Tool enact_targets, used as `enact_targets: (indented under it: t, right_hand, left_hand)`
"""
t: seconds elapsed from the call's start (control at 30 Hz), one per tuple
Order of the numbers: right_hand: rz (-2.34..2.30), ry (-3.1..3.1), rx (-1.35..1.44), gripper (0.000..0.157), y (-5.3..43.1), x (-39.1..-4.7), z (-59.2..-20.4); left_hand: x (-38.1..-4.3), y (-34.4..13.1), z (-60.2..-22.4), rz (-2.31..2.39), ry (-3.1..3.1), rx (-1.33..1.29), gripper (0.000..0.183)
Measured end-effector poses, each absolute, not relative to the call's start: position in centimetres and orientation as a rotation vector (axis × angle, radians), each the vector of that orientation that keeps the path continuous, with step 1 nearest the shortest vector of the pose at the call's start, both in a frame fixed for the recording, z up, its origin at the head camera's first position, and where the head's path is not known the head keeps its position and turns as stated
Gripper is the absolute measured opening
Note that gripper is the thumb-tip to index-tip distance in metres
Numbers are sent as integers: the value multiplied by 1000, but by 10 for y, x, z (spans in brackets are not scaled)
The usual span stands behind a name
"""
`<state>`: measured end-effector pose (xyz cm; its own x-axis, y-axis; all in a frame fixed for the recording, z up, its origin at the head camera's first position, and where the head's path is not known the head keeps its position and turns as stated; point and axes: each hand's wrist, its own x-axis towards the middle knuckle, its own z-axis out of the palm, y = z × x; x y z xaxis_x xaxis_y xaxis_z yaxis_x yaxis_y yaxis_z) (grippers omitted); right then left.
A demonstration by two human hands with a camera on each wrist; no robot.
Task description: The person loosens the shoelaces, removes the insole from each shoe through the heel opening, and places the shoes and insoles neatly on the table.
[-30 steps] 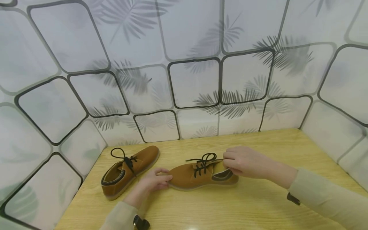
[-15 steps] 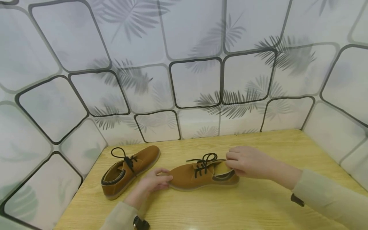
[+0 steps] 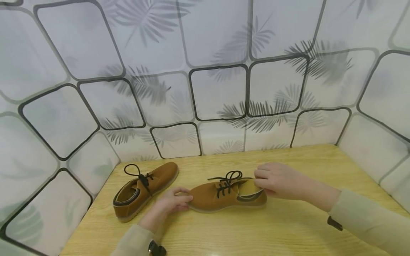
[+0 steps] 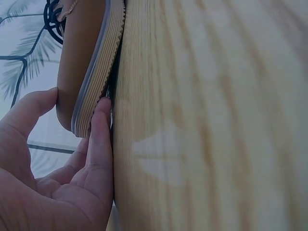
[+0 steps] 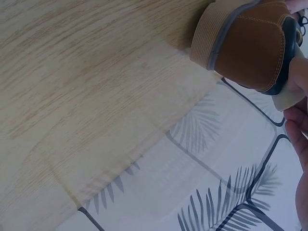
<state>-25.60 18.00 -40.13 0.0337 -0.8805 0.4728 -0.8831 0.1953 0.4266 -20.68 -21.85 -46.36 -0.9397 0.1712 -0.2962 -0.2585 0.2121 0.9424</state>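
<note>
A brown lace-up shoe with black laces lies on the wooden table, toe to the left. My left hand grips its toe; the left wrist view has the thumb on the upper and fingers under the ribbed sole. At the heel opening, my right hand pinches the end of a yellowish insole. That insole slants up out of the shoe, its pale end standing past the dark collar in the right wrist view. Its front part is hidden inside the shoe.
A second brown shoe with tied black laces stands at the left, toe pointing back right, close to my left forearm. A patterned cloth wall with leaf prints closes off the back and sides of the table.
My right hand has drawn slightly to the right and more of the yellowish insole shows in the shoe's opening. The left hand and both shoes have stayed about where they were.
</note>
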Motion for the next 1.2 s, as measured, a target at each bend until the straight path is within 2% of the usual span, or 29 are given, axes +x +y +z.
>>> enact_targets:
  t: [0.53,1.2]
  right_hand:
    - [-5,-1801,1641,26,190,-254,-400]
    - [57,-1794,1635,28,200,-254,-402]
  left_hand:
    - [-205,-217,-466,1759,2182,-91,49]
    - [-205,-217,-465,1758,2188,-117,47]
